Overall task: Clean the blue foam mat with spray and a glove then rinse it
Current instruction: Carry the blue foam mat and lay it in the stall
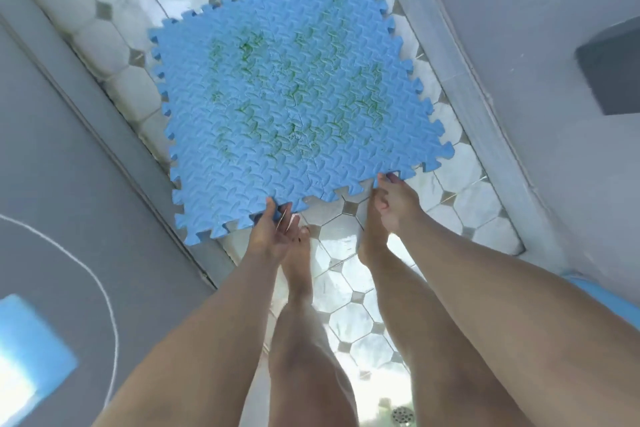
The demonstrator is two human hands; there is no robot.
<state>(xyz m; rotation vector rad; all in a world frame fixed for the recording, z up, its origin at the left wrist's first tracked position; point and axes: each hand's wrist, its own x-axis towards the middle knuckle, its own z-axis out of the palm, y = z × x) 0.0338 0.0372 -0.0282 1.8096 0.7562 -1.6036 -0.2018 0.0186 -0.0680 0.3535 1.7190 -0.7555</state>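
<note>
1. From my feed, the blue foam mat [287,97] is over the tiled shower floor [349,326]. It is made of interlocking puzzle-edged pieces. Its near edge is lifted and its far part reaches toward the far end of the stall.
2. The left hand [273,236] holds the near edge, thumb on top and fingers seemingly underneath. The right hand [393,201] pinches the same edge further right with its fingertips. Both hands are bare.
3. Green stains [298,94] spread across the middle of the mat's textured face, so I judge the scrubbing not yet done.
4. I see no spray bottle and no glove anywhere in view. They must be out of frame, and fetching them is ahead.
5. Whether the mat is wet I cannot tell, since glare washes out the floor.
6. The drain [401,414] sits at the bottom edge, behind the bare feet [299,267], so this place suits the rinse.
7. My reading is that the task is at its opening, with the mat being positioned. Left to do are laying it flat, spraying, rubbing with the glove and rinsing.
8. A blurred blue object [31,350] and a white cord [107,291] lie off to the left, outside the stall.
</note>
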